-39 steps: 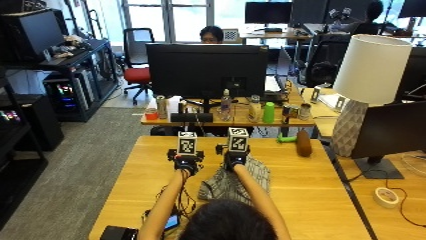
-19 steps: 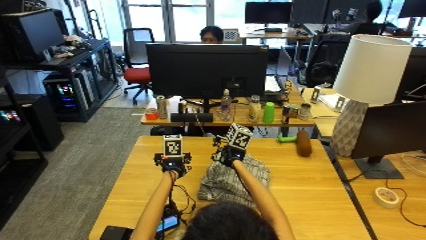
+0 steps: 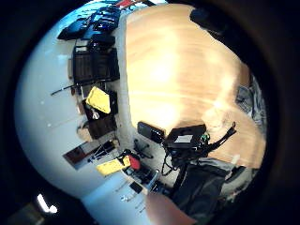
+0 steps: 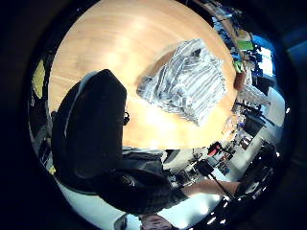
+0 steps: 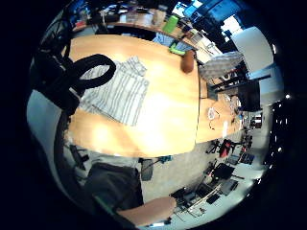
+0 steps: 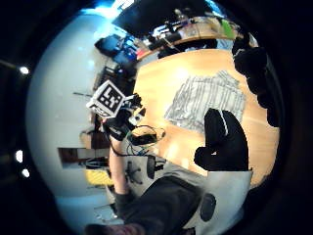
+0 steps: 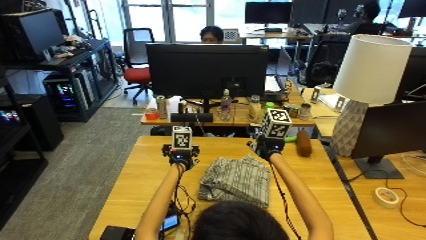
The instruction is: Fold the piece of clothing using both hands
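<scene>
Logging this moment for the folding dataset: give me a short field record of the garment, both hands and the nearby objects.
garment: grey-and-white striped cloth garment, folded into a compact stack, lying on the light wooden table
left hand: raised above the table, beside the garment, holding nothing
right hand: raised beyond the garment's far corner, apart from it, holding nothing
fingers: right hand's fingers loosely curled on nothing
nearby: brown oblong object on the table by the right hand
fold state: looks done, hands off

2 hands [image 7: 181, 156] [image 7: 267, 146] raised, empty
</scene>
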